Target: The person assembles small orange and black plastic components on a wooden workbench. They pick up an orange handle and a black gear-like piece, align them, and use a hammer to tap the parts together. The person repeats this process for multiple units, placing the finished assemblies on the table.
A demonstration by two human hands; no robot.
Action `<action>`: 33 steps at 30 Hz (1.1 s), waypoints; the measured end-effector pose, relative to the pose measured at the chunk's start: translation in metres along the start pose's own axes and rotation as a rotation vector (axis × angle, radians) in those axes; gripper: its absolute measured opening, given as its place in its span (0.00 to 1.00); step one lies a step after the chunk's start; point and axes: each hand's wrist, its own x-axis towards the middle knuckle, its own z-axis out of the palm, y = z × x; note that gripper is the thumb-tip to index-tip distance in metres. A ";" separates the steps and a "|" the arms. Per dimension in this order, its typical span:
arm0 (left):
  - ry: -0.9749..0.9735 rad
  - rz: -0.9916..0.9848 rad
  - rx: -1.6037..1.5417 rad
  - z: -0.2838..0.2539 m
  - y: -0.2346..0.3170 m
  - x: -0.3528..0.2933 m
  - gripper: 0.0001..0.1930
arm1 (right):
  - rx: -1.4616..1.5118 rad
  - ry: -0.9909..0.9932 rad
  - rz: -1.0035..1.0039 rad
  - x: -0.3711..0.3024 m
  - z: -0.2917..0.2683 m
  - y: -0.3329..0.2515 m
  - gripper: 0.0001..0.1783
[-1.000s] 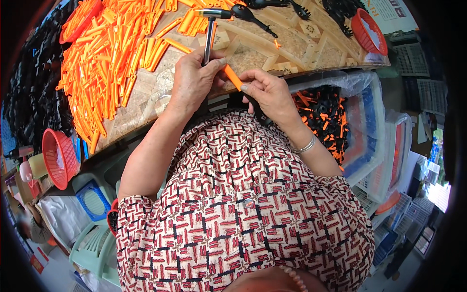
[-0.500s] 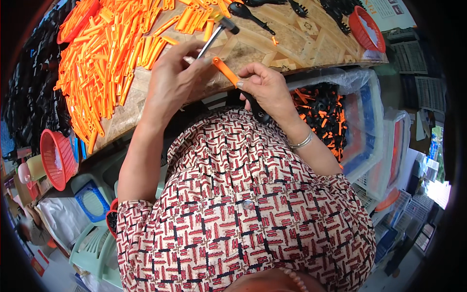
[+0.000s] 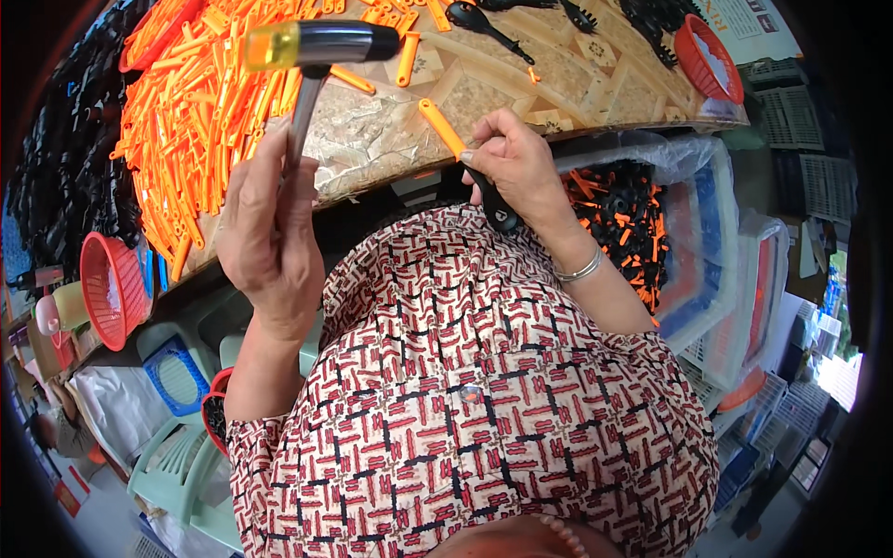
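My left hand point(image 3: 272, 232) is closed around the metal shaft of a hammer point(image 3: 312, 93), raised upright near the table edge. Its head has a yellow face on one end and a black one on the other. In my right hand point(image 3: 521, 172), pinched between thumb and fingers, is a kitchen utensil with an orange handle point(image 3: 441, 126) and a black part point(image 3: 495, 206) pointing down toward my lap. The orange end leans over the table's edge, clear of the hammer. Part of the black piece is hidden by my fingers.
A large heap of orange handles point(image 3: 200, 121) covers the table's left, beside black parts point(image 3: 70, 139). Black utensils point(image 3: 488, 30) lie at the far side. Red baskets point(image 3: 116, 293) stand at both ends. A lined crate point(image 3: 693, 242) at right holds orange-and-black pieces point(image 3: 628, 223).
My left hand has swung the hammer left and up, away from the orange handle, and it now looks larger. My right hand has barely moved and still holds the utensil.
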 end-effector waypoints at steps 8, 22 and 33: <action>-0.108 0.241 0.235 0.012 0.002 0.013 0.23 | 0.011 0.007 0.030 -0.002 0.003 0.000 0.13; -0.114 -0.661 -0.364 -0.020 -0.027 0.015 0.18 | -0.788 -0.176 0.083 -0.035 -0.187 -0.032 0.12; -0.233 -0.706 -0.268 -0.005 -0.032 0.059 0.13 | -1.096 0.247 -0.654 0.097 -0.076 -0.073 0.16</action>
